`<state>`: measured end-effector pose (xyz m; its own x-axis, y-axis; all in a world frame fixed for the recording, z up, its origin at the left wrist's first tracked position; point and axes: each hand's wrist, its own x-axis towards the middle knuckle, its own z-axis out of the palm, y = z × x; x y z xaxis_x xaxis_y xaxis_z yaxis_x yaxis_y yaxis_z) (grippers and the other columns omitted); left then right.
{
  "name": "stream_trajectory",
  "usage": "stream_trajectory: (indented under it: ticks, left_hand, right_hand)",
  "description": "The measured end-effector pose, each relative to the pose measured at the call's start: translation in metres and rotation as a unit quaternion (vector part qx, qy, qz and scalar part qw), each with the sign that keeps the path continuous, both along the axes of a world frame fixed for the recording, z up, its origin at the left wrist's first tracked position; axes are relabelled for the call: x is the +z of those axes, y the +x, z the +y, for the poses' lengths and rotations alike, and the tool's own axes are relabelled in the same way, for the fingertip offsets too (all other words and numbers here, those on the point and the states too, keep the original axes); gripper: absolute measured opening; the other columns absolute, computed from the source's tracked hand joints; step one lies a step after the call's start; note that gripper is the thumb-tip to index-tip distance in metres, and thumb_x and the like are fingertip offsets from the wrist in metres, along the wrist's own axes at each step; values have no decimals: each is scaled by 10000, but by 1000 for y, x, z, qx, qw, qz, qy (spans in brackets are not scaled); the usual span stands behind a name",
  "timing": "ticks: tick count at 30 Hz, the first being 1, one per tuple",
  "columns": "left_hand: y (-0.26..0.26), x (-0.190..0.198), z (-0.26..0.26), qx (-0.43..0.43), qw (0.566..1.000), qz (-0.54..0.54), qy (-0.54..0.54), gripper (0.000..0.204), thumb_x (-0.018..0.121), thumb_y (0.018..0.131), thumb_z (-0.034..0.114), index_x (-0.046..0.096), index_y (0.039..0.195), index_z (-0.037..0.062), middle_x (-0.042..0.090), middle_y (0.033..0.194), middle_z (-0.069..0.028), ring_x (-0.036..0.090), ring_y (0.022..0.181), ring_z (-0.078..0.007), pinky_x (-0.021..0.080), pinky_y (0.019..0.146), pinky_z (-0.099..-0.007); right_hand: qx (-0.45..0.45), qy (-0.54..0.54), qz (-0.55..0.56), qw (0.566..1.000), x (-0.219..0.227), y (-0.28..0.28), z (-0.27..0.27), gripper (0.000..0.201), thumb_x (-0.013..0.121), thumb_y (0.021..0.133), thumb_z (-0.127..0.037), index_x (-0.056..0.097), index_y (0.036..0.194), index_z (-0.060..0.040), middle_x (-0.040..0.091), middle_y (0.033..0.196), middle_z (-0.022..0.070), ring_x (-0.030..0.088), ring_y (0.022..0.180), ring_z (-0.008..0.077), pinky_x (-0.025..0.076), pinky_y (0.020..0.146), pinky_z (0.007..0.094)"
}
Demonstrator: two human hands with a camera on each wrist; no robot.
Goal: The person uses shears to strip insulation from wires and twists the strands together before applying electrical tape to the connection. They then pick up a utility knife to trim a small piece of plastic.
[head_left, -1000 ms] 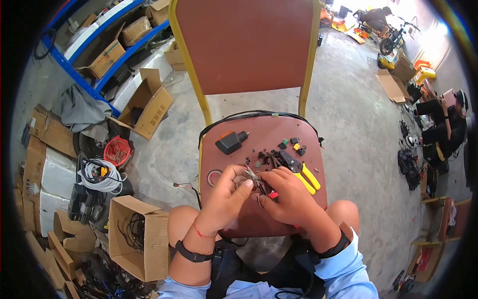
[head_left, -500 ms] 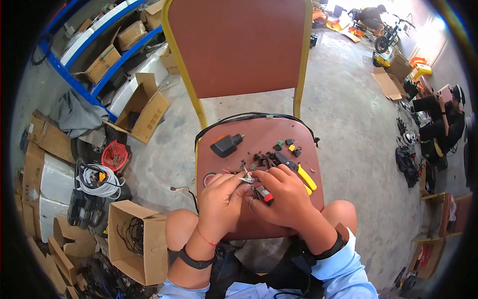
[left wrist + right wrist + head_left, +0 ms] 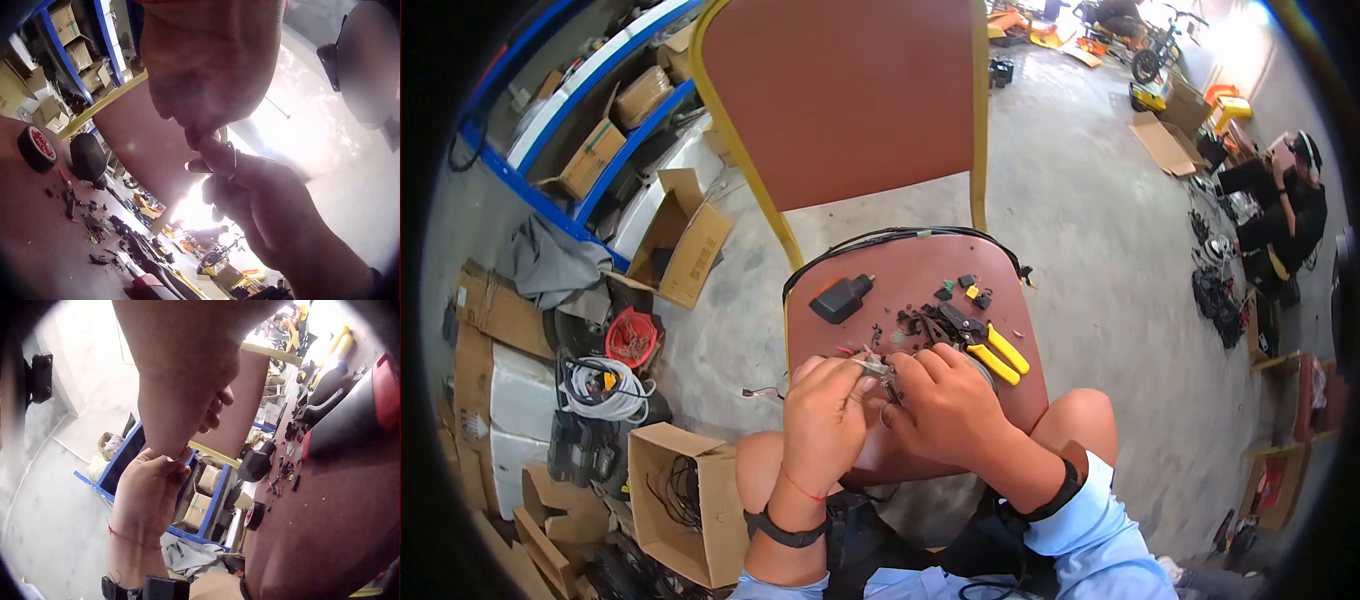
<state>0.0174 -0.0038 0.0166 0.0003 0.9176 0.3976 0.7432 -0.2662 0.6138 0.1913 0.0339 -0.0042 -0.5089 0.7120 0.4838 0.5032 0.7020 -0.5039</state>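
Observation:
Both hands meet over the near part of the red chair seat [image 3: 920, 450]. With curled fingers and thumb, the left hand [image 3: 825, 415] pinches a small greyish piece [image 3: 874, 368], its details too small to tell. Against the other side of that piece, the right hand [image 3: 948, 405] pinches with thumb and fingers. In the left wrist view the fingertips of the left hand [image 3: 212, 69] and right hand [image 3: 269, 206] touch, largely hiding the piece. Yellow-handled pliers [image 3: 1000, 355] lie beyond the right hand. A red and black tool [image 3: 350, 419] rests on the seat in the right wrist view.
A black and orange lamp [image 3: 840, 298], small connectors [image 3: 972, 292], dark scraps [image 3: 920, 322] and a tape roll [image 3: 39, 149] lie on the seat. Black cable [image 3: 880, 237] runs along its back edge. An open carton [image 3: 725, 510] stands at left; a seated person [image 3: 1290, 210] is at far right.
The head view has shifted, so the chair appears farther left. The left hand has turned to show more of its back, and the red and black tool is now hidden in the head view.

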Motion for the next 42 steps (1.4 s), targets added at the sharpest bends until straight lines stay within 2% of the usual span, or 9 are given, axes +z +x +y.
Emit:
stream_trajectory:
  ticks: [5,8,11,20,26,32,35,38,42]
  left_hand:
    - [-2,0,-1,7,999,-43,-22,162,652,840,-36,704,993,-25,675,866,-151,599,811,-339,484,747,-403]
    - [-4,-1,0,11,998,-57,-27,152,646,839,-48,699,979,-30,670,843,-147,592,790,-329,483,736,-396]
    - [-7,-2,0,6,996,-83,-41,145,644,843,-48,697,977,-35,658,817,-146,582,770,-322,480,732,-388]
    - [-36,-2,-2,-53,941,-222,-249,161,594,947,-40,720,1047,-43,638,831,-21,549,778,-109,439,709,-258]
    - [-21,-7,-2,-24,937,-262,-230,132,618,979,22,720,1041,-37,644,824,-12,548,776,-96,440,709,-257]
    - [-8,-4,-1,-33,977,-154,-141,111,623,988,50,685,985,-42,642,811,-54,569,797,-149,463,748,-289]
    - [-12,-13,0,-31,993,-51,-98,130,658,940,56,697,1036,-22,654,845,-136,584,777,-310,472,745,-378]
    - [-7,-8,0,-9,999,-2,-52,117,664,928,59,690,1012,-17,651,839,-131,555,776,-336,456,752,-392]
    - [-6,-7,-1,-2,999,1,-39,121,652,919,26,688,1025,-21,649,826,-132,564,780,-317,455,766,-382]
  right_hand:
    - [4,13,7,1000,-2,-2,-2,325,743,816,-222,599,1010,-4,612,846,134,599,813,316,494,745,413]
    - [3,24,8,1000,-5,-2,0,378,745,753,-136,628,1077,20,615,821,127,604,771,320,510,733,418]
    - [1,17,-13,1000,-3,-2,-1,309,732,834,-222,610,1020,-7,631,839,130,623,826,312,508,763,407]
    - [112,-32,-51,992,-15,14,15,281,716,858,-207,630,1038,-8,660,877,141,646,882,333,518,815,440]
    - [69,-36,6,997,-19,10,14,380,769,769,-185,661,1088,-10,664,917,140,641,892,326,534,837,419]
    - [2,2,12,1000,-17,3,6,376,775,782,-236,659,1030,21,653,836,143,641,836,326,535,784,413]
    - [-6,6,-6,1000,-13,2,3,372,770,788,-241,665,1028,23,648,807,140,642,798,317,534,756,402]
    - [-8,16,-24,1000,-10,3,0,361,762,800,-249,665,1025,17,641,791,132,635,768,301,522,722,395]
    - [-1,26,-39,999,-9,4,1,342,747,816,-241,661,1032,9,632,780,119,626,747,286,511,695,393]
